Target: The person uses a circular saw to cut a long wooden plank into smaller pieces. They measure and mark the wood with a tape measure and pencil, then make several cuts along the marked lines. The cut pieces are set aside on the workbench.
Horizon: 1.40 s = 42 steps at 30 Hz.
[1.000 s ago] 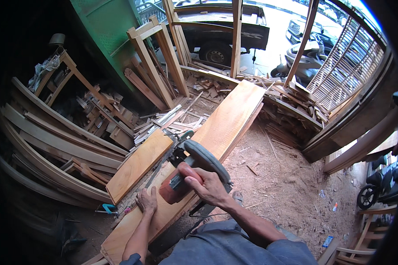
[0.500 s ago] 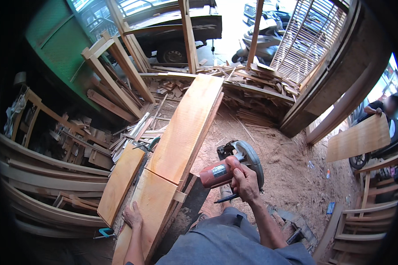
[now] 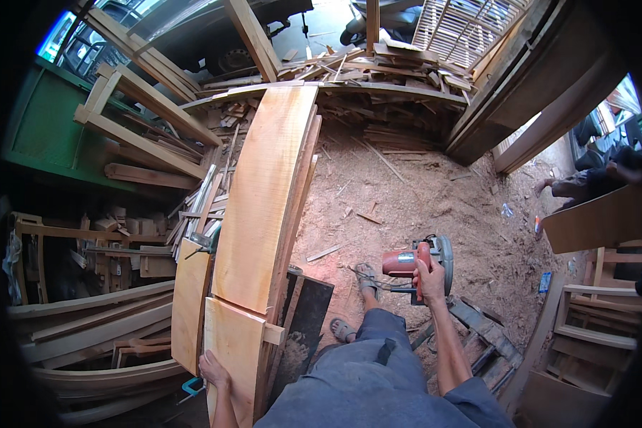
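My right hand [image 3: 430, 282] is wrapped around the handle of a circular saw [image 3: 401, 264] with a red motor body and a grey guard. I hold the saw out over the floor, to the right of the boards and apart from them. My left hand [image 3: 215, 370] grips the left edge of a near wooden board [image 3: 239, 342], its fingers curled at the edge. A thin gap divides this board from a longer wooden board [image 3: 260, 189] beyond it. Beside the gap, a small wood block [image 3: 273, 334] sticks out on the right. More planks lie stacked underneath.
Another board [image 3: 190, 307] lies to the left, with a teal clamp [image 3: 192, 386] near its lower end. Curved timber [image 3: 100, 324] is piled at left. Sawdust covers the floor [image 3: 406, 185]. At right a person holds a wooden panel [image 3: 595, 220]; a metal frame [image 3: 488, 332] stands behind my right arm.
The view has tilted down and turned. The saw has moved right, farther from the boards. My left hand stays on the near board; the other person's panel has tilted.
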Tool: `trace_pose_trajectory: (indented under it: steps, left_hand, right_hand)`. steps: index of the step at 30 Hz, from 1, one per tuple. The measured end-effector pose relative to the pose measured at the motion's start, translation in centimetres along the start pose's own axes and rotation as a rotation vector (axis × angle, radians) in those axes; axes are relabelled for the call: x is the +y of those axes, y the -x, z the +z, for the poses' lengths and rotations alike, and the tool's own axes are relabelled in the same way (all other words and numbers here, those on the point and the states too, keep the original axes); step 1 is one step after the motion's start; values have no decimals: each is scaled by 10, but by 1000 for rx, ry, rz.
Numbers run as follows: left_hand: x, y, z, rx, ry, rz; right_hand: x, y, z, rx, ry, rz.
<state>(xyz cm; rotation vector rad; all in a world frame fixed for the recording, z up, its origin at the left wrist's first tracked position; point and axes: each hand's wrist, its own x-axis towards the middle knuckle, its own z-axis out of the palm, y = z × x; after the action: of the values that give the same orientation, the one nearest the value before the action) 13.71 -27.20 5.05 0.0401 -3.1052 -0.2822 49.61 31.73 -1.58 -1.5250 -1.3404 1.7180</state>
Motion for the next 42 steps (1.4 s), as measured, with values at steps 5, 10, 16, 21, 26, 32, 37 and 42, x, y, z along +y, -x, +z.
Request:
trace_pose_trajectory:
  steps: [5, 10, 16, 21, 26, 32, 37, 42]
  left_hand:
    - [-14, -1, 5, 4, 139, 58]
    - [-21, -2, 1, -50, 153, 66]
    - [-26, -10, -8, -141, 184, -162]
    - [-19, -18, -23, -179, 108, -315]
    - [4, -24, -25, -165, -117, -300]
    - [36, -36, -18, -157, -243, -283]
    - [34, -34, -19, -163, -259, -246]
    - [8, -14, -21, -142, -270, -90]
  right_hand:
    - [74, -72, -33, 14, 210, 109]
    - [152, -138, -52, 9, 556, 74]
    - [246, -232, -56, -143, 957, 231]
    - [310, -303, -57, -268, 1139, 399]
    - [404, -352, -55, -277, 1264, 440]
    - [510, -356, -25, -418, 1450, 344]
    - [549, -287, 36, -597, 1756, -140]
    - [478, -190, 124, -799, 1232, 351]
